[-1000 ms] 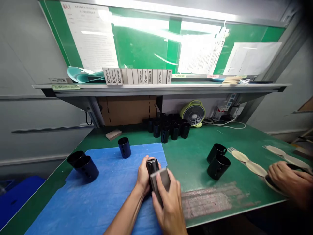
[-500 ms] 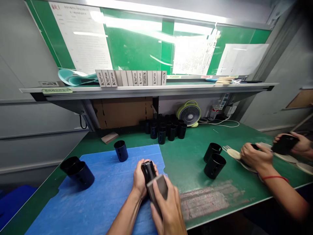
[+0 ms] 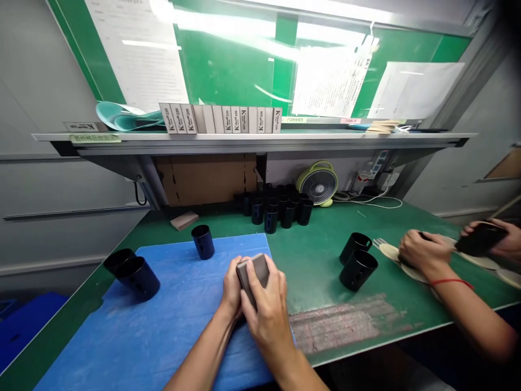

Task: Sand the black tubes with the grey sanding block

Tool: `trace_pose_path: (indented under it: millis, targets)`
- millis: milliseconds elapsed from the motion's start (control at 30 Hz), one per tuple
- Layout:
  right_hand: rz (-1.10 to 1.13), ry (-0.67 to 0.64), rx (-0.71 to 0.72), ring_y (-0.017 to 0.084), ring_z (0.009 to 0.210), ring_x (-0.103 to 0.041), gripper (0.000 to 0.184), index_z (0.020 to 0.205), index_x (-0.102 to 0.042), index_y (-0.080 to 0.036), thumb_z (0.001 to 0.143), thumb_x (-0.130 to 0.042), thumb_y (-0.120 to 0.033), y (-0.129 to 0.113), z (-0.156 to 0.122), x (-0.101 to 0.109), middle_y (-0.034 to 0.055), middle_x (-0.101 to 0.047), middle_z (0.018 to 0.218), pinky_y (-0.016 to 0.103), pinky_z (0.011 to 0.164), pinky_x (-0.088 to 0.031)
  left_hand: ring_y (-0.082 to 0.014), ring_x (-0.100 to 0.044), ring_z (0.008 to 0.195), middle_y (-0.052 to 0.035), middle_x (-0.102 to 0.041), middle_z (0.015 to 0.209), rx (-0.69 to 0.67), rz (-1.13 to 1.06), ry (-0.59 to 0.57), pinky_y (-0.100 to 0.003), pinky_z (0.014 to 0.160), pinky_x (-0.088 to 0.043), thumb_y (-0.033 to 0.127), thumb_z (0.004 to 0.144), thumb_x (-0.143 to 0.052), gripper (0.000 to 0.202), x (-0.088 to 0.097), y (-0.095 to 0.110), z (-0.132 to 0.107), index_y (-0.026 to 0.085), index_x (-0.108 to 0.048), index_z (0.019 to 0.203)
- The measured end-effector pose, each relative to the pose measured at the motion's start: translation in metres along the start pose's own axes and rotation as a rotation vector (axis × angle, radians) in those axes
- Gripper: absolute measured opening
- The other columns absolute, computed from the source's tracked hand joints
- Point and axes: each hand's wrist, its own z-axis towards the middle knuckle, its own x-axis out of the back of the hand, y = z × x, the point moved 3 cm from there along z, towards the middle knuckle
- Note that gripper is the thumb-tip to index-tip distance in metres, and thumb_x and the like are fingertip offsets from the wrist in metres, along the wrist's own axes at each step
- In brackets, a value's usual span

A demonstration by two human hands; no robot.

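My left hand (image 3: 232,289) and my right hand (image 3: 265,310) close together over the blue mat (image 3: 122,336). Both hold a grey rectangular block (image 3: 253,274), the right fingers wrapped over its face. The black cup seen earlier in my left hand is hidden, and I cannot tell whether it lies behind or inside the block. The nearest other piece is a black cylindrical cup (image 3: 202,242), standing upright on the mat with a hole in its side, beyond my hands. Two more black cups (image 3: 138,278) lie tilted at the mat's left edge.
Beyond the mat stands a cluster of black cups (image 3: 277,212). A co-worker's hands (image 3: 423,252) work at the right among beige oval pads (image 3: 389,252), near two black cups (image 3: 358,270). A shelf (image 3: 244,138) of white boxes overhangs the bench, above a small fan (image 3: 318,183).
The black cup no longer shows in my left hand, and the grey block now covers that spot. My hands have drawn closer together. The view has shifted slightly.
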Motion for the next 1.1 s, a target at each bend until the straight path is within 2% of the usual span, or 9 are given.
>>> trace_pose_path:
  millis: [133,267,367,433,533,667,867,1000,1100]
  targets:
    - [-0.008,0.063,-0.012,0.037,0.129,-0.047,0.061,0.154,-0.042,-0.027,0.096,-0.052,-0.013,-0.002,0.001,-0.006,0.0203,-0.029,0.158,0.055,0.097,-0.05,-0.0176,-0.06,0.059,-0.0047,-0.066,0.066,0.096,-0.033,-0.202,-0.029,0.062,-0.049,0.052,0.08,-0.063,0.038,-0.004,-0.006,0.001,0.015,-0.064,0.073]
    - [0.163,-0.054,-0.096,0.036,0.129,-0.049,0.057,0.148,-0.051,-0.024,0.093,-0.061,-0.019,0.008,0.075,-0.006,0.0188,-0.042,0.152,0.058,0.105,-0.045,-0.0169,-0.064,0.067,-0.0034,-0.071,0.076,-0.02,-0.074,0.039,-0.026,0.066,-0.05,0.043,0.076,-0.072,0.03,0.005,-0.007,0.002,0.015,-0.069,0.086]
    - [0.326,-0.077,-0.146,0.028,0.13,-0.053,0.052,0.144,-0.056,-0.022,0.093,-0.064,-0.028,0.033,0.133,0.015,0.0136,-0.055,0.142,0.048,0.112,-0.044,-0.0181,-0.063,0.06,-0.0041,-0.068,0.07,0.045,-0.066,-0.159,-0.029,0.061,-0.049,0.05,0.084,-0.064,0.035,-0.003,-0.007,-0.004,0.015,-0.066,0.081]
    - [0.344,-0.045,-0.171,0.026,0.131,-0.053,0.05,0.143,-0.056,-0.021,0.096,-0.062,-0.035,0.05,0.148,0.034,0.012,-0.057,0.141,0.045,0.113,-0.043,-0.0189,-0.061,0.056,-0.0054,-0.066,0.066,0.088,-0.035,-0.324,-0.03,0.058,-0.048,0.056,0.088,-0.056,0.043,-0.012,-0.005,-0.011,0.015,-0.064,0.075]
    - [0.345,-0.024,-0.199,0.026,0.131,-0.052,0.048,0.142,-0.058,-0.024,0.096,-0.06,-0.039,0.061,0.138,0.052,0.0112,-0.056,0.141,0.045,0.112,-0.044,-0.0192,-0.061,0.055,-0.0068,-0.066,0.066,0.076,-0.003,-0.356,-0.031,0.058,-0.048,0.059,0.09,-0.053,0.048,-0.017,-0.001,-0.017,0.014,-0.065,0.074]
    - [0.275,-0.054,-0.218,0.026,0.126,-0.053,0.049,0.142,-0.058,-0.027,0.094,-0.063,-0.037,0.048,0.118,0.05,0.0105,-0.054,0.138,0.046,0.109,-0.045,-0.0209,-0.062,0.056,-0.0083,-0.068,0.067,0.071,0.055,-0.338,-0.031,0.057,-0.047,0.06,0.091,-0.051,0.053,-0.014,-0.005,-0.016,0.012,-0.069,0.079]
    - [0.108,-0.112,-0.168,0.032,0.128,-0.047,0.054,0.146,-0.054,-0.025,0.093,-0.062,-0.032,0.013,0.087,0.034,0.0143,-0.046,0.144,0.049,0.102,-0.051,-0.0215,-0.067,0.088,-0.0068,-0.076,0.096,-0.151,0.159,0.005,-0.029,0.082,-0.05,0.04,0.086,-0.067,0.028,0.003,-0.005,-0.009,0.014,-0.076,0.093]
    - [0.084,-0.047,-0.108,0.033,0.127,-0.047,0.057,0.152,-0.046,-0.028,0.096,-0.056,-0.024,-0.002,0.052,0.034,0.0153,-0.039,0.15,0.054,0.099,-0.051,-0.0218,-0.064,0.079,-0.0052,-0.073,0.081,-0.111,0.209,-0.042,-0.03,0.079,-0.049,0.043,0.086,-0.065,0.03,0.0,-0.002,-0.009,0.015,-0.075,0.079]
    - [0.077,-0.021,-0.134,0.035,0.127,-0.047,0.054,0.15,-0.049,-0.026,0.096,-0.056,-0.025,-0.003,0.051,0.032,0.0166,-0.041,0.148,0.055,0.099,-0.051,-0.0221,-0.064,0.076,-0.0045,-0.072,0.076,-0.089,0.177,-0.055,-0.032,0.077,-0.049,0.044,0.085,-0.065,0.03,-0.002,-0.002,-0.011,0.017,-0.074,0.076]
